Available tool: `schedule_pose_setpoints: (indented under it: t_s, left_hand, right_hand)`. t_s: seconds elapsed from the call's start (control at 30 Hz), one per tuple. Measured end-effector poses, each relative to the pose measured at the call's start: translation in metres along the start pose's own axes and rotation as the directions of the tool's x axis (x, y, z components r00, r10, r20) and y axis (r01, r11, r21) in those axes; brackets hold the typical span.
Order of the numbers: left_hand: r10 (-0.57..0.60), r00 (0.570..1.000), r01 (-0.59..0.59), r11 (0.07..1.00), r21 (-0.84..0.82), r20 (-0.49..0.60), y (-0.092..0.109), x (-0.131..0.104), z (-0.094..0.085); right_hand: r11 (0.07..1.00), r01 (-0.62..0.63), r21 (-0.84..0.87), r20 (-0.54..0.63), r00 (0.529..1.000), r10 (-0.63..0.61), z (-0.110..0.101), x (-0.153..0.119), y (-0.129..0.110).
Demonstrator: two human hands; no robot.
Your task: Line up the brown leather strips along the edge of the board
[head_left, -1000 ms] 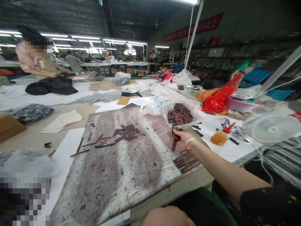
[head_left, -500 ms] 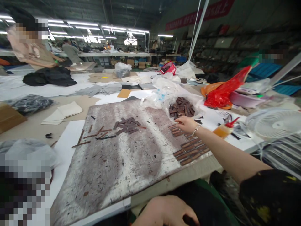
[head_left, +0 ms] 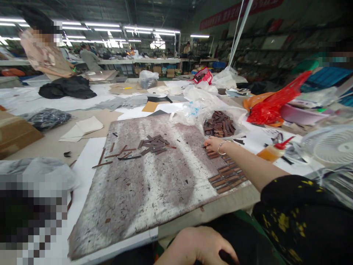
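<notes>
Right hand (head_left: 213,144) was at right side of stained board (head_left: 160,176), fingers bunched, tips down at far end of laid-out brown strips (head_left: 227,173). Left hand (head_left: 197,243) sat at near edge, loosely curled, back upward. Could not tell whether either gripped anything. Plastic bag (head_left: 240,120) of loose pieces (head_left: 219,125) lay just beyond right hand; dark strip pile (head_left: 154,144) farther left.

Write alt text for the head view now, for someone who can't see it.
A person's right hand is at rows of brown strips on a stained board, beside an open plastic bag of similar pieces. The left hand is at the bottom of the picture; a loose pile lies mid-board.
</notes>
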State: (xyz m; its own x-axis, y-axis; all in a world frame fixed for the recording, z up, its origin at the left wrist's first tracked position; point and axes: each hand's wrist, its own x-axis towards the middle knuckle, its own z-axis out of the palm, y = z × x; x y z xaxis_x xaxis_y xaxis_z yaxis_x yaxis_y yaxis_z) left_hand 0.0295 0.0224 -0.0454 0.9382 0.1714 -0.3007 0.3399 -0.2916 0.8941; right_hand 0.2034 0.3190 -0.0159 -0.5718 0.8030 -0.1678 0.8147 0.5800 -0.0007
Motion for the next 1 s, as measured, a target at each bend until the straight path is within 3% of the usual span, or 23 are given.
schedule_pose_setpoints:
  t_s: [0.13, 0.33, 0.47, 0.57, 0.73, 1.0]
  left_hand:
    - [0.023, 1.000, -0.023, 1.000, 0.001, -0.005, -0.001, 0.001, 0.001]
    - [-0.011, 1.000, 0.010, 1.000, 0.016, 0.025, 0.001, 0.003, 0.001]
    - [-0.007, 1.000, 0.007, 1.000, 0.018, -0.001, 0.005, 0.003, -0.001]
    - [0.001, 1.000, -0.001, 1.000, 0.010, 0.003, 0.005, 0.003, -0.001]
    - [-0.001, 1.000, 0.001, 1.000, -0.011, -0.001, 0.005, 0.002, -0.001]
    - [0.014, 1.000, -0.013, 0.999, -0.034, 0.003, 0.004, -0.001, 0.000]
  right_hand:
    - [1.000, -0.017, 0.005, 0.005, 1.000, 0.017, -0.004, -0.001, -0.001]
    - [0.995, -0.056, 0.079, -0.073, 0.995, 0.061, -0.018, -0.026, -0.007]
    - [0.993, 0.056, 0.104, 0.025, 0.998, -0.059, -0.020, -0.037, -0.007]
    - [0.992, 0.123, 0.009, 0.049, 0.991, -0.123, -0.016, -0.034, -0.004]
    - [0.994, 0.054, -0.091, 0.092, 0.995, -0.046, -0.010, -0.022, 0.003]
    - [0.996, 0.044, -0.073, 0.124, 0.992, -0.035, -0.017, -0.016, -0.001]
